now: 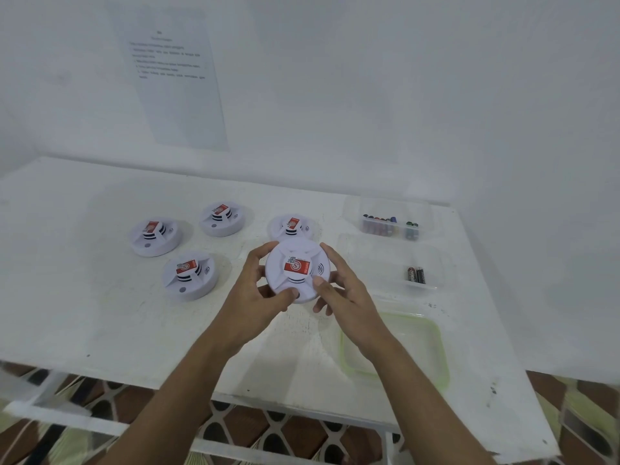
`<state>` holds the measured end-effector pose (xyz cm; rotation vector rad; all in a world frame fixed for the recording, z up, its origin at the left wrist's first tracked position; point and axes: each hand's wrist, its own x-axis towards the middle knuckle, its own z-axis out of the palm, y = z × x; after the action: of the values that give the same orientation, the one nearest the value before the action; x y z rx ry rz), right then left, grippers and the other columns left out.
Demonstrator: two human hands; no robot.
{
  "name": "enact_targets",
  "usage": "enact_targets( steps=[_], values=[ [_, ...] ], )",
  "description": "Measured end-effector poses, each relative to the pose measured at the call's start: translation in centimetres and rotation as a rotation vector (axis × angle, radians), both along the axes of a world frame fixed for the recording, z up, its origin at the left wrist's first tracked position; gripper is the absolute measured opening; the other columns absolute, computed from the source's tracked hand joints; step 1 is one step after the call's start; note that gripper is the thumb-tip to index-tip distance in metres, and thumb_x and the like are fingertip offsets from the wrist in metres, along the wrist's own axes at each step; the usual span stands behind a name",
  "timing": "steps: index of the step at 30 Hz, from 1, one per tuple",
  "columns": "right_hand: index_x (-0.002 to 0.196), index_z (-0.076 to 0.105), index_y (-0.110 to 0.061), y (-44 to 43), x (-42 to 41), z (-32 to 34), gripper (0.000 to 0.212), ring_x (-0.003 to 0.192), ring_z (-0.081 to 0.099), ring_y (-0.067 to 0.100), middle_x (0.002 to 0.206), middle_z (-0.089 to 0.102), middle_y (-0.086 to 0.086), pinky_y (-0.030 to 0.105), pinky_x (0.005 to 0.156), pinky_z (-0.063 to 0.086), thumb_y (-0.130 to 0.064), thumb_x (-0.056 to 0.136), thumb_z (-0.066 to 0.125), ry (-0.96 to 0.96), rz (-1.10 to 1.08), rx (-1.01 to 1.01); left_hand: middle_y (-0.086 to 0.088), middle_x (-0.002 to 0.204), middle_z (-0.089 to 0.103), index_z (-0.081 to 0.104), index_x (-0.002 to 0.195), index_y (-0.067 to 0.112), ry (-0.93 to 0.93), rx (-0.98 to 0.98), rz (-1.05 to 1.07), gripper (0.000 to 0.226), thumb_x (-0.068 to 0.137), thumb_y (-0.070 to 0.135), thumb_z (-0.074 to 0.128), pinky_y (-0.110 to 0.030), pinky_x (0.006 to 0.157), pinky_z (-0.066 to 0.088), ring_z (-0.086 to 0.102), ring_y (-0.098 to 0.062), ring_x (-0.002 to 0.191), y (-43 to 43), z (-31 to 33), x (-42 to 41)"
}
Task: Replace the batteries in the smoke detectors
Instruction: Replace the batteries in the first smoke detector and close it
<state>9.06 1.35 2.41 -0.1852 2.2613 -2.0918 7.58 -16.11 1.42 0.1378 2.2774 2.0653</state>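
Note:
A round white smoke detector with a red label on top is held above the white table. My left hand grips its left rim, thumb on its front face. Gripping its right rim is my right hand, thumb pressed on the front. Several more detectors lie on the table: one at far left, one at front left, one at the back and one just behind the held one.
A clear tub at the back right holds several batteries. In front of it, another clear tub holds two black batteries. A green-rimmed lid lies at front right. A printed sheet hangs on the wall.

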Motion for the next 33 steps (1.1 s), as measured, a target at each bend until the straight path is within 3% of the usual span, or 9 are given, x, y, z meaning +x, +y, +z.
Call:
enact_targets(
  steps=[11, 15, 20, 25, 30, 33],
  values=[
    [0.134, 0.042, -0.048, -0.1, 0.1, 0.0, 0.046, 0.080, 0.062, 0.011, 0.117, 0.065, -0.006, 0.013, 0.062, 0.049, -0.019, 0.101, 0.057, -0.009, -0.002, -0.004, 0.006, 0.119, 0.062, 0.042, 0.121, 0.050, 0.009, 0.000, -0.010, 0.067, 0.082, 0.007, 0.075, -0.025, 0.066, 0.057, 0.067, -0.016, 0.096, 0.0, 0.4, 0.1],
    [0.129, 0.042, -0.052, -0.1, 0.2, 0.2, 0.044, 0.082, 0.062, 0.011, 0.116, 0.065, -0.006, 0.013, 0.062, 0.049, -0.020, 0.102, 0.056, -0.003, -0.002, 0.009, 0.005, 0.119, 0.063, 0.043, 0.131, 0.042, 0.018, 0.006, -0.026, 0.065, 0.083, 0.011, 0.075, -0.028, 0.068, 0.058, 0.067, -0.018, 0.096, -0.4, 0.3, 0.2],
    [0.128, 0.040, -0.055, -0.3, 0.1, 0.0, 0.044, 0.086, 0.061, 0.014, 0.117, 0.063, -0.007, 0.013, 0.063, 0.049, -0.022, 0.102, 0.055, -0.022, 0.010, 0.023, 0.001, 0.113, 0.064, 0.025, 0.143, 0.040, -0.017, 0.051, 0.020, 0.054, 0.100, 0.020, 0.051, -0.012, 0.066, 0.052, 0.070, -0.027, 0.082, -0.9, 0.3, 0.6],
    [0.126, 0.042, -0.058, -0.8, -0.2, -0.7, 0.045, 0.088, 0.061, 0.015, 0.116, 0.064, -0.008, 0.015, 0.067, 0.050, -0.023, 0.102, 0.056, -0.048, 0.025, 0.045, -0.004, 0.120, 0.065, 0.042, 0.131, 0.035, -0.026, -0.035, 0.036, 0.032, 0.102, 0.024, 0.048, -0.038, 0.081, 0.060, 0.071, -0.021, 0.088, -1.6, -0.6, 0.4],
    [0.131, 0.040, -0.057, -1.1, -0.7, -0.9, 0.048, 0.091, 0.061, 0.012, 0.117, 0.064, -0.008, 0.012, 0.069, 0.049, -0.023, 0.101, 0.057, -0.076, 0.054, 0.097, 0.003, 0.122, 0.063, 0.045, 0.132, 0.034, -0.030, -0.035, 0.053, 0.034, 0.101, 0.024, 0.050, -0.027, 0.072, 0.059, 0.071, -0.021, 0.093, -2.3, -0.8, 0.7],
    [0.134, 0.040, -0.055, -1.4, -0.9, -1.0, 0.048, 0.086, 0.063, 0.006, 0.116, 0.065, -0.008, 0.011, 0.069, 0.049, -0.024, 0.101, 0.057, -0.083, 0.071, 0.120, 0.002, 0.121, 0.063, 0.045, 0.133, 0.034, -0.038, -0.058, 0.063, 0.035, 0.101, 0.023, 0.050, -0.028, 0.073, 0.059, 0.072, -0.019, 0.090, -2.8, -1.0, 0.7]
  ],
)
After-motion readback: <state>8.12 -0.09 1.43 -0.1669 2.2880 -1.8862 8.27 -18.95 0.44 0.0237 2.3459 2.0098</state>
